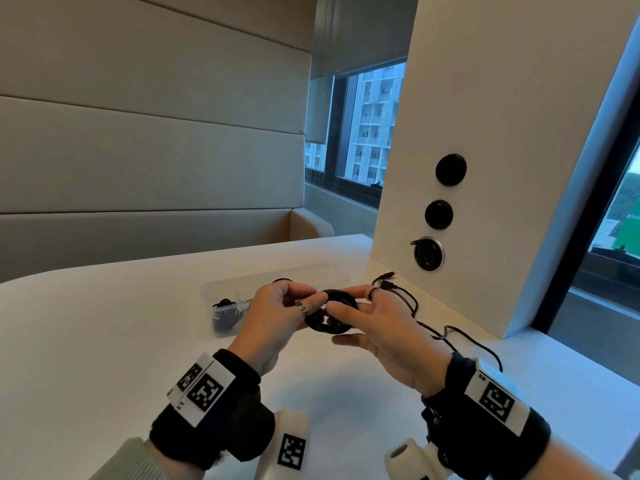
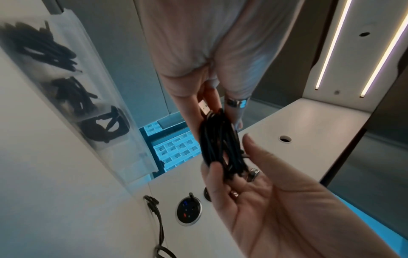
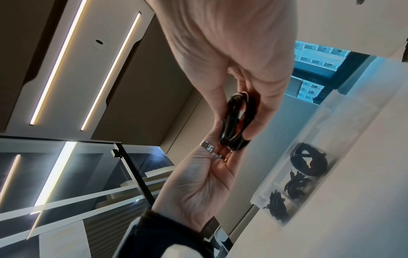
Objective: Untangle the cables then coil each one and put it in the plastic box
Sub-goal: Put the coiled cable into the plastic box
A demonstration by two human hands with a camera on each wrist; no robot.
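Note:
A black coiled cable [image 1: 330, 317] hangs between both hands above the white table. My left hand [image 1: 313, 296] pinches its left side, and a USB plug [image 2: 204, 107] sticks out by the thumb. My right hand [image 1: 341, 299] grips the right side, thumb in front and fingers behind. In the left wrist view the coil [image 2: 220, 144] is a tight bundle; in the right wrist view the coil [image 3: 238, 122] is seen edge-on. The clear plastic box [image 1: 221, 289] lies just behind the left hand and holds several black coils [image 2: 66, 92]. A loose black cable [image 1: 408, 299] trails on the table to the right.
A white pillar [image 1: 485, 168] with round sockets [image 1: 428, 254] stands at the table's right, close to the loose cable. A padded bench back runs along the far side. Windows lie behind and to the right.

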